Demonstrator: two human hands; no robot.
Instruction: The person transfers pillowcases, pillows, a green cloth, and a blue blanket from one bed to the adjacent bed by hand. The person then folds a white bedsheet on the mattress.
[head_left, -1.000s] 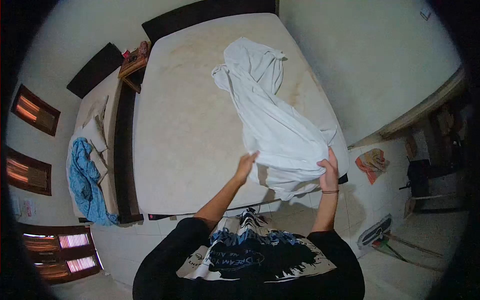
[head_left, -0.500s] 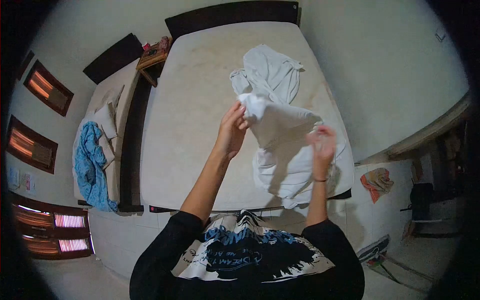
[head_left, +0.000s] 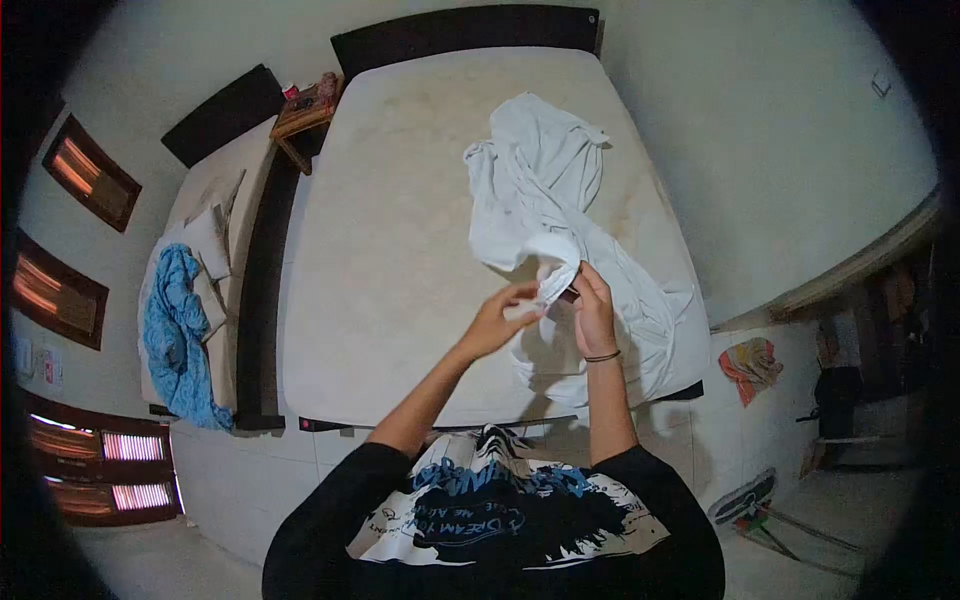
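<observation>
A crumpled white bed sheet [head_left: 545, 165] lies across the right half of the bare mattress [head_left: 400, 200]. One raised part of the sheet's edge is held up above the mattress near its foot end. My right hand [head_left: 595, 320] grips this edge between thumb and fingers. Beside it, my left hand [head_left: 497, 322] pinches the same edge from the left, with its fingertips partly hidden by the fabric. Both hands are close together, and the rest of the sheet trails away toward the headboard and the right side.
A dark headboard [head_left: 465, 38] stands at the far end. To the left are a small wooden table [head_left: 303, 118] and a narrower bed with a blue blanket [head_left: 178, 335]. An orange patterned cloth [head_left: 750, 368] and a folded stand-like object [head_left: 748, 505] are on the floor at right.
My left hand has come down toward me and slightly right. My right hand has moved left and now grips the sheet's edge. The raised part of the sheet has come lower and closer.
</observation>
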